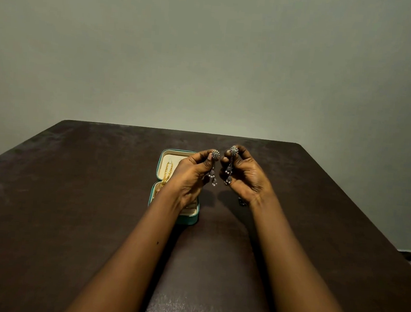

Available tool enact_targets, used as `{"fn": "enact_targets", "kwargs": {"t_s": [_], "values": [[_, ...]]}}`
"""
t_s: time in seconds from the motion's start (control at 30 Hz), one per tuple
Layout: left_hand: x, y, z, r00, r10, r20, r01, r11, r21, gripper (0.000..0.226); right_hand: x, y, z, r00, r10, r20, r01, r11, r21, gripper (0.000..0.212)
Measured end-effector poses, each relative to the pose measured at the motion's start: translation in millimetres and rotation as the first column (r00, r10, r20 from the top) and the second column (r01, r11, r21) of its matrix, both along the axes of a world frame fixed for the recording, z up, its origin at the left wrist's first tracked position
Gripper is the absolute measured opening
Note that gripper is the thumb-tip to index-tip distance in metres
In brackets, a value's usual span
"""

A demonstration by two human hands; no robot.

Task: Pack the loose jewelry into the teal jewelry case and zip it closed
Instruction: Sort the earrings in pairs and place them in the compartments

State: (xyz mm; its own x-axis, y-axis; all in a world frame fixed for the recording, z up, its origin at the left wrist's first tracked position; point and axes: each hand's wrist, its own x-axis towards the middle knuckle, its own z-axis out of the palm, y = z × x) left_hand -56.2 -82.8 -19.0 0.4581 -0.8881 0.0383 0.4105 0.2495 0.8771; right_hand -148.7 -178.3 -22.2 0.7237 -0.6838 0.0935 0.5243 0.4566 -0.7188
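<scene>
Dangling from each hand, one silver drop earring is held up over the table [72,194], approx. mid-frame. The L hand [190,179] is seen w/ thumb & forefinger pinched on the round stud top of the L earring [215,154]; the remaining fingers are curled in toward the palm. The R hand [247,179] is likewise pinched on the stud top of the R earring [234,150], other fingers bent inward. Both earrings are hung vertically, w/ small pale beads at the lower ends, & are kept just apart, not touching, the R one a bit higher.

The teal jewelry case [159,163] is found on the table left of centre, behind & under the L hand & wrist. It is lying open: lid laid back on the far side, base on the near side, cream lining shown in both. Part of the base is hidden by the L wrist. A gold chain [166,175] is seen inside, running from the lid down toward the hinge.

A small dark item [242,202] is glimpsed on the table just below the R wrist; what it is can't be told. A plain grey-green wall [208,56] is seen beyond the table's far edge.
</scene>
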Motion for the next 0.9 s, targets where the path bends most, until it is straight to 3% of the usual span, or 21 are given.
{"fn": "enact_targets", "kwargs": {"t_s": [0.37, 0.7, 0.9], "values": [[4.0, -2.3, -1.8, 0.994, 0.003, -0.108, -0.003, 1.000, -0.001, 0.018, 3.0, 6.6, 5.0, 0.998, -0.036, -0.054, 0.032, 0.997, -0.066, 0.055], [5.9, -6.1, -7.4, 0.982, -0.032, -0.187, 0.030, 0.999, -0.011, 0.018, 7.6, 12.2, 6.5, 0.998, -0.027, -0.060, 0.026, 0.999, -0.023, 0.059], [3.3, -2.1, -1.9, 0.995, -0.058, -0.087, 0.057, 0.998, -0.024, 0.020, 6.6, 14.2, 7.1, 0.999, -0.029, -0.035, 0.028, 0.999, -0.039, 0.057]]}}
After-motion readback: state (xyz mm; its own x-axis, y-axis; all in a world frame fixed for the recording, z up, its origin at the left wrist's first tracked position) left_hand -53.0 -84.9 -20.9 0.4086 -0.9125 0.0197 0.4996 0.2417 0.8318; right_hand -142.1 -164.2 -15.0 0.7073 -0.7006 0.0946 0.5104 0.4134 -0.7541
